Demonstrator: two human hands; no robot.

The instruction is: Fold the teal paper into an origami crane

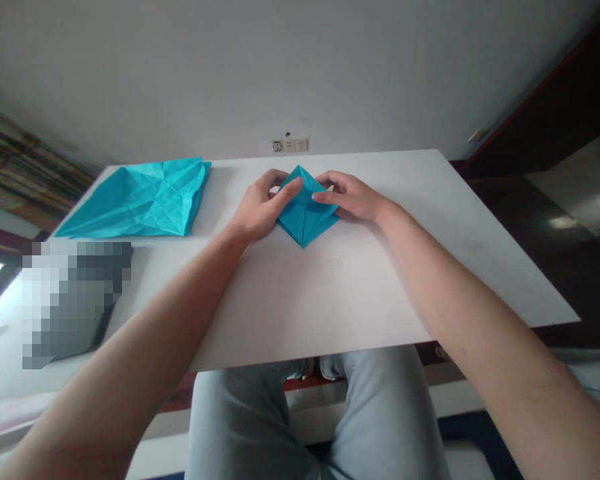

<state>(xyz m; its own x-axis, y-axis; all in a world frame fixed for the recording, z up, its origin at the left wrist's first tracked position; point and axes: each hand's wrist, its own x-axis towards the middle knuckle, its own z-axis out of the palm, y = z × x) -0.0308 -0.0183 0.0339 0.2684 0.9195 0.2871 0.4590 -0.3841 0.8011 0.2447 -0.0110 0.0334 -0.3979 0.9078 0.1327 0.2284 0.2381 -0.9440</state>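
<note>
A blue folded paper (307, 223), diamond-shaped with layered flaps, is held over the far middle of the white table (320, 300). My left hand (267, 203) grips its left side, thumb lying on the upper face and fingers behind. On the opposite side, my right hand (353, 195) pinches the right edge, its thumb near the middle of the paper. A crease runs down the lower half to the bottom point. The fingertips behind the paper are partly hidden.
Creased blue paper sheets (155, 200) lie at the table's far left. Nearer, a pixelated dark flat object (80, 300) rests by the left edge. Wall sockets (291, 145) show just beyond the far edge, and my legs (245, 420) are under the near edge.
</note>
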